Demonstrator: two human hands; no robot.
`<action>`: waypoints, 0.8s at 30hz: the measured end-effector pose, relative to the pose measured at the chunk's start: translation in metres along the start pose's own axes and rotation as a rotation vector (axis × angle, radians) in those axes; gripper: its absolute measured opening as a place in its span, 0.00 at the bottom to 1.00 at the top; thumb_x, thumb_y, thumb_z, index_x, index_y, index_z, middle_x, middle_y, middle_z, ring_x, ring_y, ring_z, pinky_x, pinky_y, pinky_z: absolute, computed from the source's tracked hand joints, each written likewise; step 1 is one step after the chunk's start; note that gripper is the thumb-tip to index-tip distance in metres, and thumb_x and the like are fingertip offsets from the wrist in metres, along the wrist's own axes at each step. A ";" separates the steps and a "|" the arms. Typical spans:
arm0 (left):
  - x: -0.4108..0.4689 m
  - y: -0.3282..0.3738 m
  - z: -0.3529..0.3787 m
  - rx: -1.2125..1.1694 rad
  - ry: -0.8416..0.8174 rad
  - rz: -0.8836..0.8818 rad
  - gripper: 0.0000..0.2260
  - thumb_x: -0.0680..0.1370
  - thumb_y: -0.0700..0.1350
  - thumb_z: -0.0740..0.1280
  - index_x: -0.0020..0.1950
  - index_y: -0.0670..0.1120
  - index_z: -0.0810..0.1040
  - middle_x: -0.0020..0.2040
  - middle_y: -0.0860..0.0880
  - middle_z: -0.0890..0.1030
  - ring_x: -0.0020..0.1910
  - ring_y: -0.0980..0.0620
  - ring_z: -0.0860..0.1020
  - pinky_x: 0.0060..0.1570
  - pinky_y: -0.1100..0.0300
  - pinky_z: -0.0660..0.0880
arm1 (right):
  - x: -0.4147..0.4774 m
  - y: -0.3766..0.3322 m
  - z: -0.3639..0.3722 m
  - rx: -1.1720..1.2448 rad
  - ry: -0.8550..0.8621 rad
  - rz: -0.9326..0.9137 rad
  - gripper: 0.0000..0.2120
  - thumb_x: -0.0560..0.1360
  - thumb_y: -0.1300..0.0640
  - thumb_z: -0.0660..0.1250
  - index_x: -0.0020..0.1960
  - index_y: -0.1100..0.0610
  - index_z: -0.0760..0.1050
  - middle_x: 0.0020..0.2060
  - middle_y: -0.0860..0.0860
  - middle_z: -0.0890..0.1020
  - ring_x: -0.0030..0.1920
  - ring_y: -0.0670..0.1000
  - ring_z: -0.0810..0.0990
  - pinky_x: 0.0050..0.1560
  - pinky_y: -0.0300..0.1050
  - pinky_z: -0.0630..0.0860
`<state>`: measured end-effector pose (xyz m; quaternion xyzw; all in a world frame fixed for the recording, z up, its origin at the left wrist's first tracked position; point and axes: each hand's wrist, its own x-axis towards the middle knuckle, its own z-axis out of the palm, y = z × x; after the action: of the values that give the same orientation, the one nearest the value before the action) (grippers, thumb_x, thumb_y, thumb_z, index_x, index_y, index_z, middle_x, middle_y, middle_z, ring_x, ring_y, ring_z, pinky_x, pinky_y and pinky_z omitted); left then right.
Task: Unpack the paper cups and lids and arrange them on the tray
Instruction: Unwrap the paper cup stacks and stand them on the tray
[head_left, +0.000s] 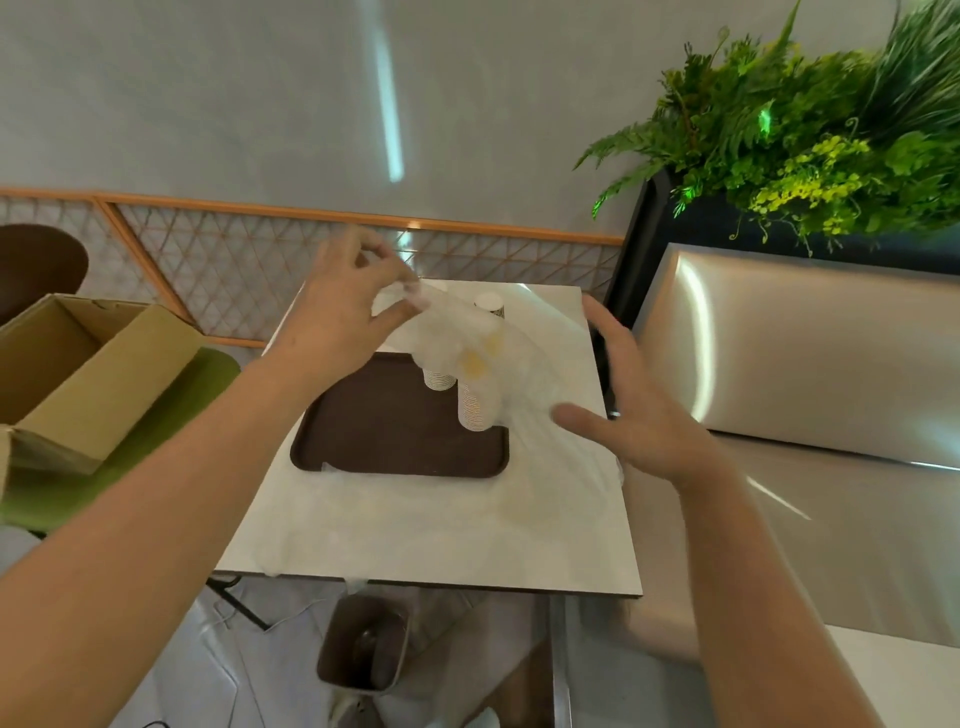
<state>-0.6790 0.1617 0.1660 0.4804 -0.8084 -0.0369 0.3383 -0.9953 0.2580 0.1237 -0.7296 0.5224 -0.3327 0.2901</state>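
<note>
Nearest, the pale worktop (441, 530) carries a dark brown tray (384, 431). At the tray's far right corner stand two stacks of patterned paper cups, a tall stack (474, 413) and a short stack (439, 379) just beyond it, both veiled by a clear plastic wrap (452, 325). The left hand (358, 312) pinches the top of the wrap above the tray. The right hand (631, 410) hangs open, fingers spread, at the film's right edge; whether it touches the film is unclear. The wrap looks nearly weightless, limp and clingy, best held by a gathered pinch. The cups look light, easily tipped and crushable, so a loose hold low around a stack's wall would suit. Farther off, a white-topped cup (489, 304) stands on the worktop.
</note>
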 end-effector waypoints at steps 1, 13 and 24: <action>0.002 0.006 0.004 -0.005 -0.001 0.049 0.10 0.80 0.55 0.72 0.55 0.51 0.84 0.60 0.55 0.69 0.59 0.55 0.64 0.59 0.62 0.64 | 0.012 -0.009 0.010 -0.033 0.008 0.003 0.51 0.74 0.38 0.75 0.84 0.45 0.47 0.80 0.33 0.52 0.80 0.36 0.51 0.77 0.37 0.54; -0.023 -0.020 -0.010 0.135 -0.179 -0.094 0.13 0.79 0.58 0.71 0.51 0.49 0.80 0.45 0.52 0.72 0.48 0.51 0.70 0.44 0.54 0.64 | 0.014 0.055 0.048 0.041 0.044 0.160 0.10 0.75 0.44 0.76 0.43 0.48 0.79 0.35 0.46 0.79 0.35 0.42 0.73 0.38 0.38 0.70; -0.055 -0.047 0.008 -0.029 -0.239 -0.502 0.12 0.75 0.52 0.79 0.50 0.49 0.80 0.45 0.50 0.81 0.41 0.53 0.75 0.38 0.62 0.72 | 0.024 0.086 0.042 -0.122 -0.231 0.234 0.13 0.82 0.47 0.68 0.42 0.49 0.70 0.40 0.46 0.77 0.42 0.48 0.74 0.45 0.45 0.71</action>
<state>-0.6315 0.1781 0.1137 0.6530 -0.6974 -0.1877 0.2279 -1.0053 0.2135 0.0364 -0.7133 0.5863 -0.1783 0.3402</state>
